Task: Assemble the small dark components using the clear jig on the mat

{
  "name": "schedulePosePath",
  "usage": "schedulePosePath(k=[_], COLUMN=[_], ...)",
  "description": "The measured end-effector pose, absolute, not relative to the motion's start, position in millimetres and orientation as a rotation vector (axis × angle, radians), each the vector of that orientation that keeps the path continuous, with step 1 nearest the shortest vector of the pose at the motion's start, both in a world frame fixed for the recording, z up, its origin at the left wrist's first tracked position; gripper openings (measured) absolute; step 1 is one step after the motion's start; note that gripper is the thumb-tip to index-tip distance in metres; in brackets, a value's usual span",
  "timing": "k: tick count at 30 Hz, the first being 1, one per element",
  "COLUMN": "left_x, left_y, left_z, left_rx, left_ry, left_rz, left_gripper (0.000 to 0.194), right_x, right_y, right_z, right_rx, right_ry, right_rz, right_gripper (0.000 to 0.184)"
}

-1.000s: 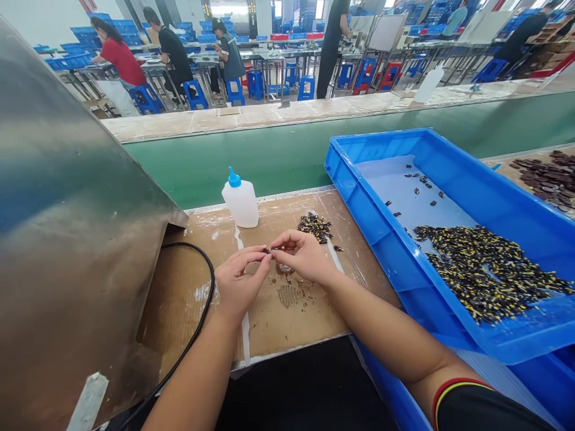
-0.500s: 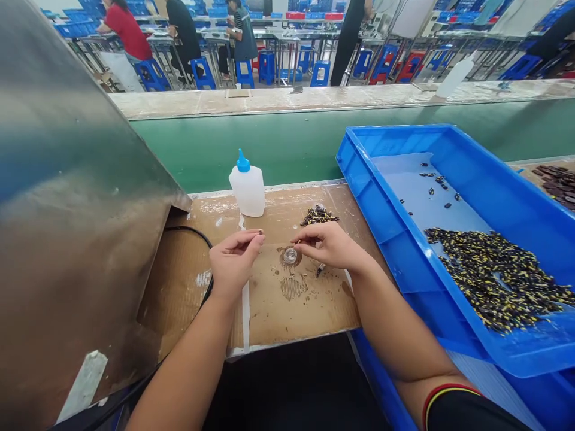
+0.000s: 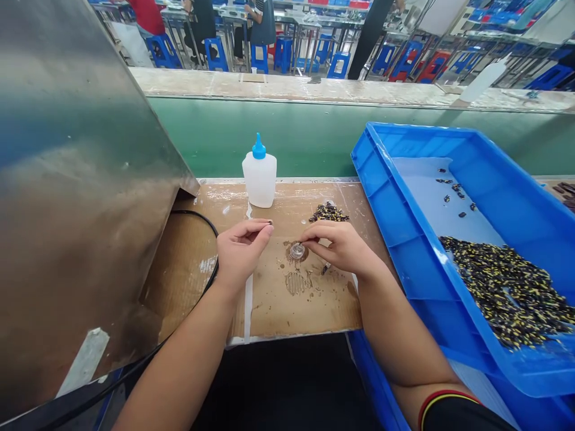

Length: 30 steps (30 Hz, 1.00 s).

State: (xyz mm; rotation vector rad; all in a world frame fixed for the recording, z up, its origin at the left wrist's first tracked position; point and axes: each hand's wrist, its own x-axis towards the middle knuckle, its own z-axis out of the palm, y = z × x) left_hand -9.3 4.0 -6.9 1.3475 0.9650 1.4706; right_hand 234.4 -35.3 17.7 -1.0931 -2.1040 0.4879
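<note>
From the head view, my left hand (image 3: 240,251) is closed to a narrow pinch, thumb against fingertips, with a tiny dark part (image 3: 270,222) showing at the tips. It looks light and stiff, and small enough to slip, so I'd hold it with the fingertips alone. My right hand (image 3: 340,246) curves narrowly just beside a small clear dish (image 3: 297,251), though I cannot tell whether it grips anything. A loose heap of black-and-yellow parts (image 3: 328,212) sits just ahead of that hand on the cardboard-covered bench (image 3: 309,305), and a stray part (image 3: 325,269) lies just below its fingers. To the right, a blue plastic tray (image 3: 375,197) holds many more parts, and a squeeze bottle (image 3: 259,176) with a blue nozzle stands ahead.
</note>
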Motion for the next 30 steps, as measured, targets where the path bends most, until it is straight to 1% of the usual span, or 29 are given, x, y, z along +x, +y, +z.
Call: schedulePosePath(k=[19,30], left_x=[-7.6,-7.6], left_y=[1.9,2.6], left_z=[-4.3,-4.8], left_rx=[1.360,1.374], left_ry=[0.981,1.019], left_rz=[1.450,1.423], left_gripper=[0.010,0.018], right_x=[231.8,232.0], right_y=[-34.6,-34.8], right_z=[15.9,18.0], right_rx=[-1.073,-1.110], right_ry=[-2.137,-2.128], right_rz=[0.503,0.512], right_gripper=[0.015,0.015])
